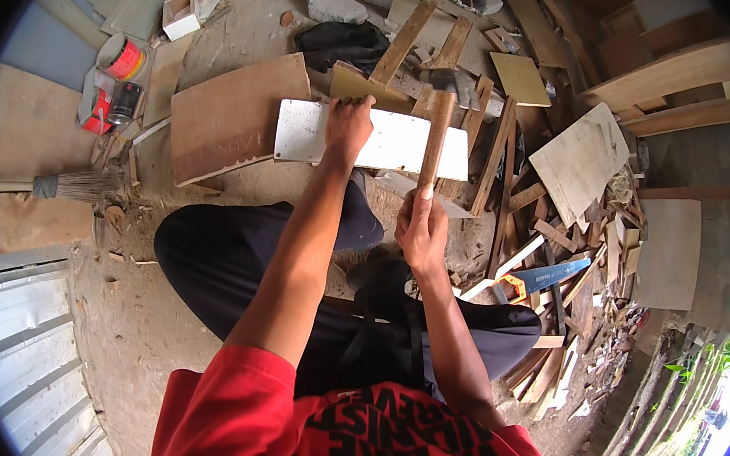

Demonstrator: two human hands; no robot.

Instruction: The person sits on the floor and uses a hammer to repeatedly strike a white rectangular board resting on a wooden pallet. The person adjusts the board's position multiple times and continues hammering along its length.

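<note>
A long white board point(405, 142) with small dark spots lies crosswise in front of my crossed legs. My left hand point(348, 128) is closed on it, its fingers curled over the far edge left of the middle. My right hand point(422, 227) grips the lower end of a hammer's wooden handle point(435, 138). The hammer head point(454, 86) is smeared by motion and appears above the far right part of the board. Whether it touches anything, I cannot tell. Next to the board's left end rests a brown wooden panel point(236, 117).
On the right, a handsaw point(554, 275) with an orange handle lies on heaped wood scraps point(583, 304). Wooden strips point(404, 42) and a black bag point(341, 44) lie beyond the board. Red paint cans point(120, 58) and a broom point(84, 185) are at the left.
</note>
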